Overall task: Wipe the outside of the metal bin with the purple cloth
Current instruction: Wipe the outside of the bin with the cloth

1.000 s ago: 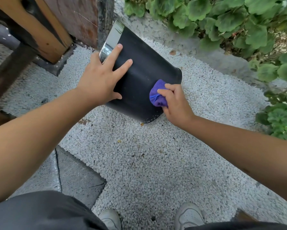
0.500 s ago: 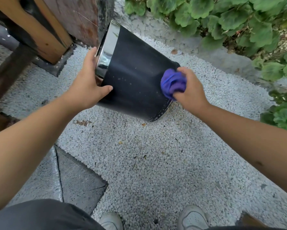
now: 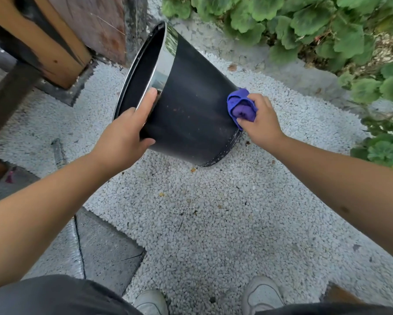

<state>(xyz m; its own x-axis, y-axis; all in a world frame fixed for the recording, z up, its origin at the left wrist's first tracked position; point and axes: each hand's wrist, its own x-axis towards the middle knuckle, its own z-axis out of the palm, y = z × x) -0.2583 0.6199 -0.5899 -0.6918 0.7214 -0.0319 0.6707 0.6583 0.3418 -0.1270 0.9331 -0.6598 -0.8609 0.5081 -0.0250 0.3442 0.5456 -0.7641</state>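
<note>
The metal bin (image 3: 191,114) is black with a shiny chrome band at its rim. It is tilted on its side, mouth pointing up and left, its base edge resting on the gravel. My left hand (image 3: 125,135) grips the rim at the near side, the index finger lying along the chrome band. My right hand (image 3: 260,122) holds the bunched purple cloth (image 3: 241,108) and presses it against the bin's wall close to the base.
White gravel (image 3: 213,212) covers the ground, with a grey paving slab (image 3: 104,244) at lower left. A wooden post (image 3: 43,37) and a board stand just behind the bin's mouth. Leafy plants (image 3: 316,26) border the far right. My shoes (image 3: 261,294) show at the bottom.
The bin has been rotated and tipped further, so its open mouth now shows. My left hand shifted from the wall to the rim. The cloth moved along the wall near the base.
</note>
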